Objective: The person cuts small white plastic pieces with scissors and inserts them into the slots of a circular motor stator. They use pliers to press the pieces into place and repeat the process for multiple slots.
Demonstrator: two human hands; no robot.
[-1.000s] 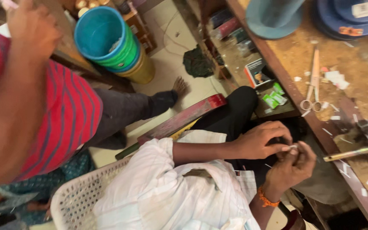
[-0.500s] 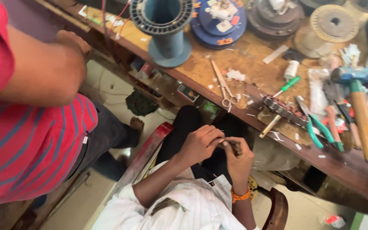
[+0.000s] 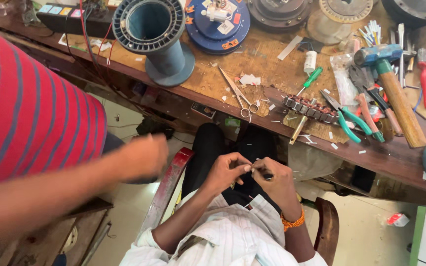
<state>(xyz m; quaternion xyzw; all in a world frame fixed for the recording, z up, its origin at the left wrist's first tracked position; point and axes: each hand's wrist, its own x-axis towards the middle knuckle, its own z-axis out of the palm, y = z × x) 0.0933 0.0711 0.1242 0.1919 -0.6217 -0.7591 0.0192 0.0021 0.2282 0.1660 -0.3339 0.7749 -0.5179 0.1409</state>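
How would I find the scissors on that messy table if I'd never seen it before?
Start at the long wooden bench and find the tall blue-grey spool at its left end. Just right of the spool's base, near the bench's front edge, lie the scissors, above the seated person's hands. They are thin bare metal with two small ring handles, while the pliers farther right have green grips.

Single head-worn view — steeply downward, close over the cluttered workbench (image 3: 252,64) and lap.

A grey spool (image 3: 156,37), scissors (image 3: 238,93), a blue-headed hammer (image 3: 390,81) and green-handled pliers (image 3: 351,118) lie on the workbench (image 3: 272,64).
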